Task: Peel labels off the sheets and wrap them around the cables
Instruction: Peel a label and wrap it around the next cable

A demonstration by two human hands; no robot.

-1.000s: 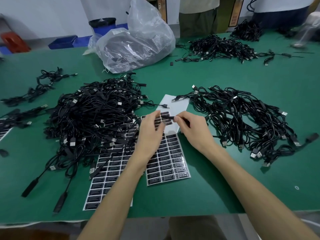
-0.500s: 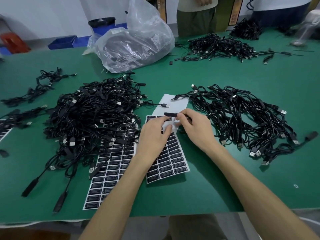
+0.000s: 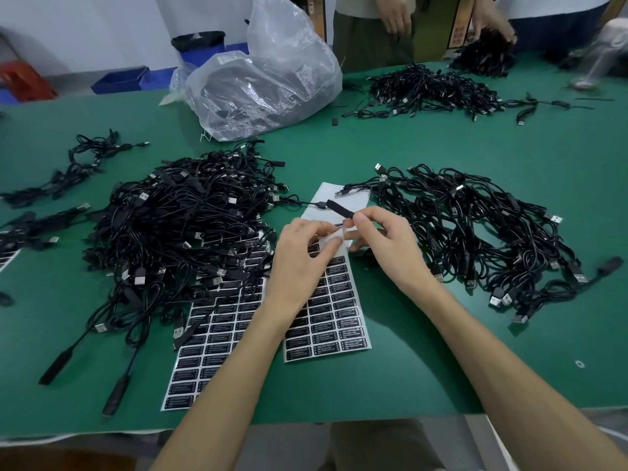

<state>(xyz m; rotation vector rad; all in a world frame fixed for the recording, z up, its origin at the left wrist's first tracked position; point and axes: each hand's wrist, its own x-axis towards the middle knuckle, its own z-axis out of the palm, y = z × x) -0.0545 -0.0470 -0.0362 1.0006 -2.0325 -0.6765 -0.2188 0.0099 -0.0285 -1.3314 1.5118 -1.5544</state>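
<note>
Your right hand [image 3: 387,243] pinches the black controller block [image 3: 339,209] of one cable [image 3: 299,202] between thumb and fingertips, holding it just above the label sheet [image 3: 339,300]. Your left hand [image 3: 302,260] has its fingertips curled on what looks like a peeled label [image 3: 334,235], right under the block's near end. Whether it touches the block yet is too small to tell, so treat this wrap as underway, not finished. The sheet's far end shows bare white backing, which suggests several rows are used, while many rows of black labels remain nearer you. A second sheet [image 3: 210,338], partly under the big left pile of cables [image 3: 176,226], looks nearly full. Another pile [image 3: 475,226] lies to your right on the green table [image 3: 441,351]. You cannot tell from here which pile is labelled, but most of the work likely remains.
</note>
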